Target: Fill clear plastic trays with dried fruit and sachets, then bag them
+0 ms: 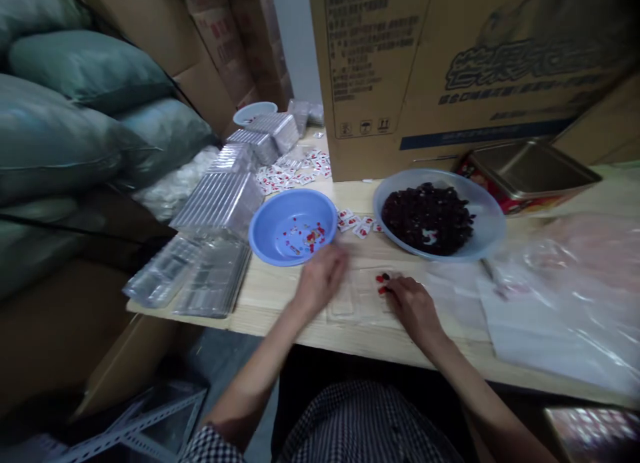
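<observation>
A clear plastic tray point(357, 303) with compartments lies flat on the wooden table in front of me. Several small red and dark pieces point(383, 281) sit in its right-hand part. Over them is my right hand point(414, 310), its fingertips pinched on what looks like a small dark piece. My left hand point(320, 280) is curled closed between the tray and the blue basin point(263, 246); blur hides what its fingers hold, if anything. Small red and printed bits lie in the basin. Beyond the tray, a translucent bowl point(490, 216) contains a heap of dark, shrivelled pieces point(425, 213).
Stacked clear trays point(215, 203) line the table's left side. Small printed packets point(290, 173) lie behind the basin. A large cardboard box point(370, 110) and an open tin point(530, 176) stand at the back. Plastic sheeting point(575, 283) covers the right; full sacks point(85, 130) rise at left.
</observation>
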Tool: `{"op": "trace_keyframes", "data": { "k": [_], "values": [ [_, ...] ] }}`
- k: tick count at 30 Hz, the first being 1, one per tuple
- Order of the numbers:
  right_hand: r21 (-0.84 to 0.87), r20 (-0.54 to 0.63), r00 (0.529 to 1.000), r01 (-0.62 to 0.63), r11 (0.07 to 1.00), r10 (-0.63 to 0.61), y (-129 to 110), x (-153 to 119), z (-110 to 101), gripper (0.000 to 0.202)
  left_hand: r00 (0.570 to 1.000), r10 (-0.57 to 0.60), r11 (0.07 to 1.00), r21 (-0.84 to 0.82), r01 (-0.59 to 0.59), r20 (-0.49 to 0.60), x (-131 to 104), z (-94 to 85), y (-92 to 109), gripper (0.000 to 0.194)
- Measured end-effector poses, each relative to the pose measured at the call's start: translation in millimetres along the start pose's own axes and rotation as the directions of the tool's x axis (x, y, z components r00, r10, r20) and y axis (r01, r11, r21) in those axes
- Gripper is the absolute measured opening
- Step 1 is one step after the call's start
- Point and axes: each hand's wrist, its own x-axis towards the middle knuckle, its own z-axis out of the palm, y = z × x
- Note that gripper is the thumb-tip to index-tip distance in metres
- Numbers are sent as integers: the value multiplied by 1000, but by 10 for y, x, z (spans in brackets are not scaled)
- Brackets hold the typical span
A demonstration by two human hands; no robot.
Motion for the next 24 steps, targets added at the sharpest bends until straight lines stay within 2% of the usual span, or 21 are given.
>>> {"op": "trace_keyframes", "data": {
  "k": [1, 2, 4, 5, 7, 9, 11, 16, 20, 24],
  "values": [
    [-31, 9, 1000, 14, 999, -13, -16, 1, -6, 19, 996, -74, 996, 46, 76, -47, 133, -164, -181, 19],
    [-51, 15, 1000, 26, 998, -25, -35, 0, -14, 19, 987, -151, 980, 126, 156, -48, 279, -296, -377, 20],
    [-66, 8, 999, 38, 997, -37, -73, -8, -37, 21, 945, -309, 902, 346, 257, 104, 574, -437, -762, 19],
    [-59, -7, 999, 37, 998, -38, -88, -15, -53, 23, 901, -379, 867, 420, 267, 212, 704, -450, -927, 18],
    [-13, -44, 998, 34, 999, -34, -97, -42, -93, 26, 822, -451, 839, 480, 258, 347, 897, -407, -1174, 12],
    [47, -70, 997, 22, 999, -19, -70, -92, -135, 29, 794, -456, 847, 471, 249, 402, 1000, -359, -1315, 10],
    [95, -86, 996, 1, 995, 7, -12, -161, -169, 30, 792, -443, 857, 457, 237, 420, 1044, -368, -1384, 11],
    [134, -130, 990, -32, 990, 49, 124, -311, -224, 30, 843, -374, 891, 403, 210, 388, 1154, -449, -1426, 24],
    [165, -108, 991, -55, 985, 74, 94, -348, -274, 30, 828, -362, 905, 373, 203, 428, 1265, -208, -1389, 13],
    [208, -46, 995, -76, 975, 87, 23, -389, -316, 27, 828, -374, 903, 366, 223, 418, 1258, 78, -1325, 7]
  ]
}}
